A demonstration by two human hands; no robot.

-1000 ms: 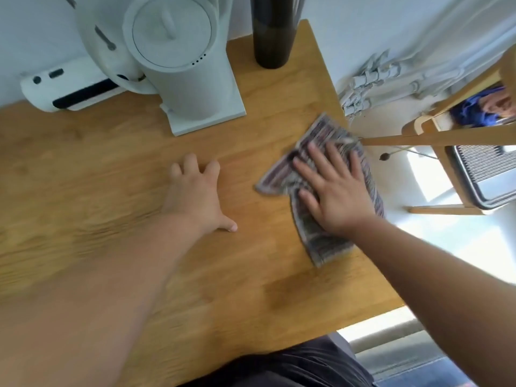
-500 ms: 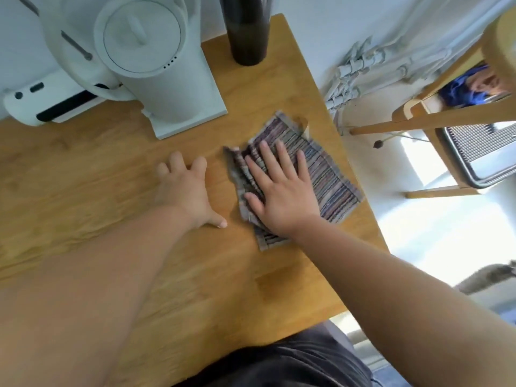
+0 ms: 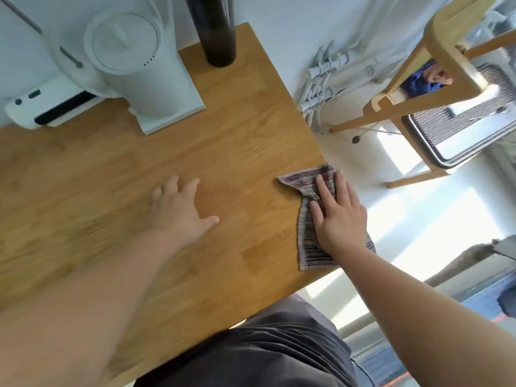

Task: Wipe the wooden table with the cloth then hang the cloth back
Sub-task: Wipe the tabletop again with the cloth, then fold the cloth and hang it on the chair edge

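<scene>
Right hand (image 3: 339, 219) presses the cloth (image 3: 310, 252) flat at the bench's (image 3: 237, 135) right edge, fingers (image 3: 324, 191) straight and close together; left hand (image 3: 178, 210) rests on the bench, fingers spread, well left

Home rm, wood table (image 3: 237, 135) w/ white kettle (image 3: 139, 79), wooden chair (image 3: 452, 32) nearby

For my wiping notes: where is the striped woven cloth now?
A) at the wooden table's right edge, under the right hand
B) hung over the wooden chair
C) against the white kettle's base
A: the striped woven cloth lies at the right edge of the wooden table, pressed by the flat right hand.
</scene>
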